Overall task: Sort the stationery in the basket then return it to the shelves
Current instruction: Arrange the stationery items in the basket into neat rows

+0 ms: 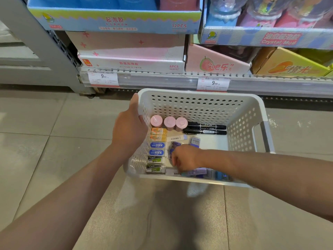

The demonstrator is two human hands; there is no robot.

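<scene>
Basket: white perforated plastic basket is being steadied on the floor, near the shelf.
Left hand: fingers being curled over the left wall.
Right hand: fingers being curled down among purple packets at the near side; exact pinch cannot be told.

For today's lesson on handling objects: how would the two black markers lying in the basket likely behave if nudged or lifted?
The black markers look like round barrels lying flat, so a nudge would probably roll them across the basket floor. They appear rigid and slim, likely light and easily pinched. Their glossy plastic may be a little slippery.

Bright, even overhead light; soft shadow on floor tiles near the basket; wide-angle bending at edges; slight blur throughout.
</scene>
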